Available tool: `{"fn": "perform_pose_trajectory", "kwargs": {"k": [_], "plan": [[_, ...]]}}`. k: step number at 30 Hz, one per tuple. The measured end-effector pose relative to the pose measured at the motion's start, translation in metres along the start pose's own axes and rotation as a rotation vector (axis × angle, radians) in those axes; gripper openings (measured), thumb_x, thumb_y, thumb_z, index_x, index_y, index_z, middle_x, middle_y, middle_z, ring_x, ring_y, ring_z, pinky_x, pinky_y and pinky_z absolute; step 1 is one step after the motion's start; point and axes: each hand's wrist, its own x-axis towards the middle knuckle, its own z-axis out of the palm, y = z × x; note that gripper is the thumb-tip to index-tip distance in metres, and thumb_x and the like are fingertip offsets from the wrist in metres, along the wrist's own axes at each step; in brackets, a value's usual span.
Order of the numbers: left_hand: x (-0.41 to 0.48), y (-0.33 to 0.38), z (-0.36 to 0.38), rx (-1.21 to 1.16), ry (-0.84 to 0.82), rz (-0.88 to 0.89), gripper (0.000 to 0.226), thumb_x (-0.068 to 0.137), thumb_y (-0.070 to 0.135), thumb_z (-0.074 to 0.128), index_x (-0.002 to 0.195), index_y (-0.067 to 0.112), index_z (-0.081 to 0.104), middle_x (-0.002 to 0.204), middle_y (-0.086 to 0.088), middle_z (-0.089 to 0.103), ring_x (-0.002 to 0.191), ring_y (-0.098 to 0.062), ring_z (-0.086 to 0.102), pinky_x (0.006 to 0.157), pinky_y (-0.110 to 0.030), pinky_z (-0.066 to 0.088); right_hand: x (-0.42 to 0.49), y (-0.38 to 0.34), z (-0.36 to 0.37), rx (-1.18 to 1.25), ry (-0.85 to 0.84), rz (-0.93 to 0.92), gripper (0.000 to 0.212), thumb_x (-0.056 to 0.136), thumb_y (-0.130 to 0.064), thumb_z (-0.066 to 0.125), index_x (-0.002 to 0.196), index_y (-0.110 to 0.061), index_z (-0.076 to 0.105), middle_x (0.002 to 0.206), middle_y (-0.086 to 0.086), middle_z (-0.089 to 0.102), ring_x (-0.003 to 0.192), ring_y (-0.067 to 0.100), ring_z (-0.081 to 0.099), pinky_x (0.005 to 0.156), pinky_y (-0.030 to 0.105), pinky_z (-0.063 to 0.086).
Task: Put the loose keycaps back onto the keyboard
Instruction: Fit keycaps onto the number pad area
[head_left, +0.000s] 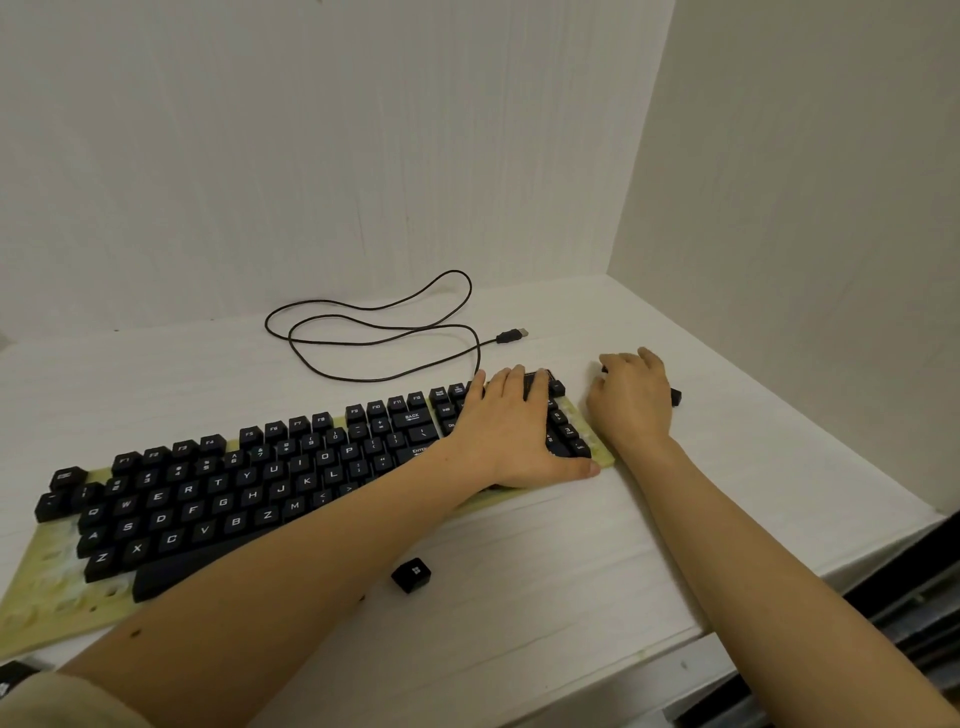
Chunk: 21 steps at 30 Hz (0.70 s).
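Nearest the camera, two bare forearms are being stretched across the white wooden desk (545, 571) toward the right end of the black-keyed keyboard with its yellowed plastic base (47, 608).

The left hand (511, 431) is being laid flat, fingers spread, over the number-pad end; nothing is being grasped by it, and it is judged to be pressing down, either to seat caps or to steady the board. A dark flat part near its fingertips cannot be identified.

The right hand (631, 397) is being rested palm-down on the desk just beside the keyboard's right edge, fingers curled over small black pieces; whether anything is being pinched cannot be told. A small black loose keycap (675, 397) is being left showing at its outer side, and another dark bit is peeking out by the fingertips. Probably the loose caps are being gathered there so they lie within reach of the empty sockets.

Further out, a square black keycap with a window logo (411, 574) is lying on the desk, in front of the keyboard and apart from it. Bare sockets are being left exposed at the lower left corner, so the task is judged unfinished.

Behind the board, the thin black cable with a USB plug (511, 335) is lying looped and unplugged.
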Motion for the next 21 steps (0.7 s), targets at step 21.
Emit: {"fn": "perform_pose_trajectory", "kwargs": {"k": [21], "plan": [[0.002, 0.005, -0.006, -0.010, -0.015, -0.016, 0.103, 0.073, 0.082, 0.033, 0.148, 0.014, 0.010, 0.157, -0.008, 0.008, 0.144, -0.023, 0.005, 0.116, -0.051, 0.000, -0.016, -0.018, -0.022, 0.996, -0.163, 0.267, 0.015, 0.081, -0.008, 0.064, 0.087, -0.021, 0.069, 0.083, 0.004, 0.069, 0.086, 0.023, 0.068, 0.088, 0.042, 0.053]]}}
